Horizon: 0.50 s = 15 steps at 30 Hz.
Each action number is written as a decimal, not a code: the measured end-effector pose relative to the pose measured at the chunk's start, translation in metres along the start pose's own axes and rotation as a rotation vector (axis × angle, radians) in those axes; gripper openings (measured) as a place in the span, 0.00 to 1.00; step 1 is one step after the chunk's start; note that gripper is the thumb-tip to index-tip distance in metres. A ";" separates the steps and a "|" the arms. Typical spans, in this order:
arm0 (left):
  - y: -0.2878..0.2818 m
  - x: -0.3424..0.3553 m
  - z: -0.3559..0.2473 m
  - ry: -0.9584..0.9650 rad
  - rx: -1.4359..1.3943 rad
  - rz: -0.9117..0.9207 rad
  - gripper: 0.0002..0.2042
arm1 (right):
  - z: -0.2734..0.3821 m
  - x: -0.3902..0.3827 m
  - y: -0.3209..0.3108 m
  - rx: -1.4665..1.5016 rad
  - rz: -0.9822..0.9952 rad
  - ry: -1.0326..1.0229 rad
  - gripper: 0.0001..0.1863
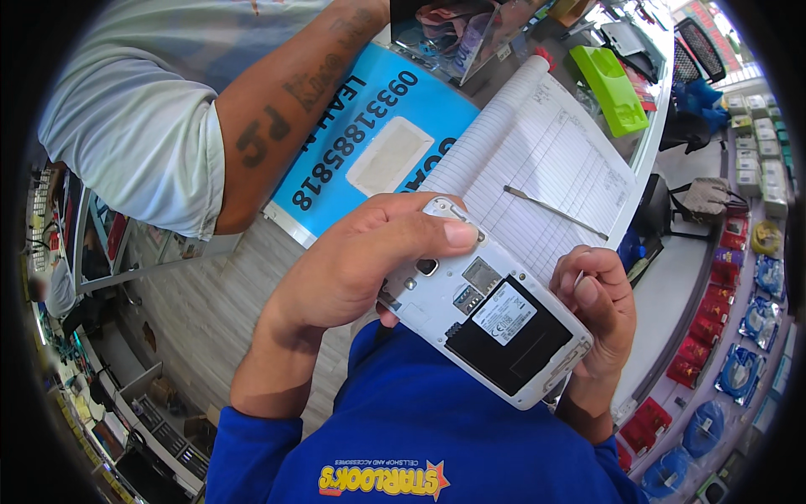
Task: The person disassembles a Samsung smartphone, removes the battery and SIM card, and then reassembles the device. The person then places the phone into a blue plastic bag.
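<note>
Head view: phone (487, 307) back-up, long axis upper-left to lower-right.

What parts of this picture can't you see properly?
- Phone front: head view, it faces down, away from the camera.
- Left hand fingers: under the phone.
- Right hand palm: behind the phone's end.
- Notebook writing: too small.
- Other person's arm: cut off by the top edge.

What I can't see

My left hand (353, 260) hides part of the white phone (487, 315), and the other person's arm (285, 109) is cut off up top.
</note>
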<state>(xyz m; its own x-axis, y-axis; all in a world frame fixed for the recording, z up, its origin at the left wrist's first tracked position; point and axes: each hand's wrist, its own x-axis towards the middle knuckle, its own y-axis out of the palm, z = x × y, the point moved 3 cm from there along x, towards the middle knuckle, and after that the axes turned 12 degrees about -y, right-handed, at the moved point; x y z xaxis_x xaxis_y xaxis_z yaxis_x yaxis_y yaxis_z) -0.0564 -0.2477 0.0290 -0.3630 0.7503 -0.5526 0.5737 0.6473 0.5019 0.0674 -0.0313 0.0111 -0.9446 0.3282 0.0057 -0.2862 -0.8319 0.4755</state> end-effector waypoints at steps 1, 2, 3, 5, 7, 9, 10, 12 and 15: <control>0.000 0.000 0.000 -0.011 0.009 -0.010 0.15 | 0.000 0.000 0.000 0.015 -0.002 -0.002 0.13; 0.002 0.000 -0.001 0.004 0.022 -0.022 0.15 | 0.000 0.000 0.001 0.011 0.002 0.002 0.13; 0.002 -0.001 -0.001 0.010 0.040 -0.049 0.16 | 0.000 0.000 0.001 0.015 0.006 0.003 0.13; 0.003 -0.001 -0.002 0.019 0.060 -0.066 0.17 | 0.000 0.000 0.002 0.016 0.004 0.001 0.13; 0.003 -0.002 -0.002 0.027 0.064 -0.046 0.17 | 0.001 0.000 0.001 0.013 -0.010 -0.002 0.12; 0.001 -0.003 0.000 0.033 0.078 -0.087 0.18 | 0.002 0.001 0.000 -0.001 -0.010 -0.017 0.13; 0.001 -0.004 0.001 0.061 0.077 -0.092 0.18 | 0.003 0.002 -0.001 0.011 -0.008 -0.037 0.13; -0.001 -0.005 0.005 0.096 0.067 -0.185 0.16 | 0.005 0.007 -0.006 -0.077 -0.078 -0.070 0.14; -0.005 0.000 0.009 0.200 0.043 -0.317 0.15 | 0.009 0.020 -0.016 -0.137 -0.113 -0.129 0.14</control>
<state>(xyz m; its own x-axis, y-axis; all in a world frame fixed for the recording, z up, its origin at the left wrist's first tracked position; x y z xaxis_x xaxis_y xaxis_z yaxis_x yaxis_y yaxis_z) -0.0524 -0.2518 0.0201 -0.6614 0.5275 -0.5332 0.4384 0.8487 0.2959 0.0542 -0.0073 0.0118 -0.8795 0.4698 0.0759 -0.4164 -0.8369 0.3553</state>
